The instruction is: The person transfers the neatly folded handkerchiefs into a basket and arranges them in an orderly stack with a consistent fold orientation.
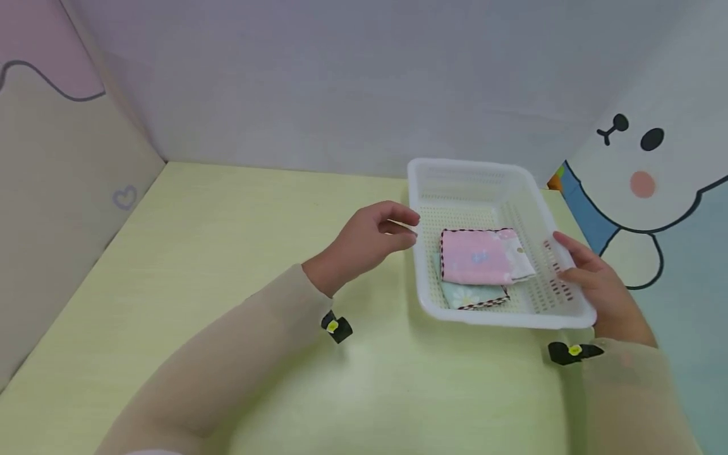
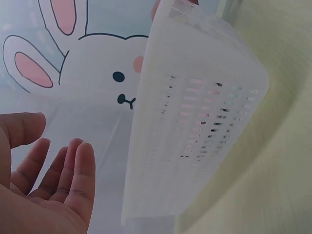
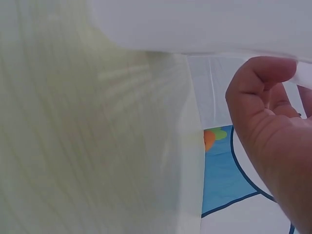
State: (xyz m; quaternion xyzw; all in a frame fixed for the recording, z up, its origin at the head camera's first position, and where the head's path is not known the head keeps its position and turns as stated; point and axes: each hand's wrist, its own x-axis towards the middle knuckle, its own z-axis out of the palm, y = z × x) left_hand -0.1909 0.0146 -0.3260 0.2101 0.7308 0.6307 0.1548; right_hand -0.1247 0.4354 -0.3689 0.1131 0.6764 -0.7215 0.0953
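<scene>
A white plastic basket (image 1: 512, 321) with slotted walls stands toward the right of the table. Inside it, a folded pink cloth (image 1: 474, 258) with a dark checked edge lies partly over a folded pale green cloth (image 1: 467, 294). My right hand (image 1: 613, 300) grips the basket's right rim, fingers curled at the edge; the right wrist view shows the basket's wall (image 3: 195, 24) above the table. By the left rim is my left hand (image 1: 370, 240), holding nothing. In the left wrist view its relaxed fingers (image 2: 82, 180) are apart from the basket.
The pale yellow table (image 1: 239, 227) meets a plain white wall (image 1: 341, 82) behind the basket. On the right is a panel with a cartoon rabbit (image 1: 671, 164), close to my right hand. Another panel (image 1: 51, 189) with a small heart rises along the left edge.
</scene>
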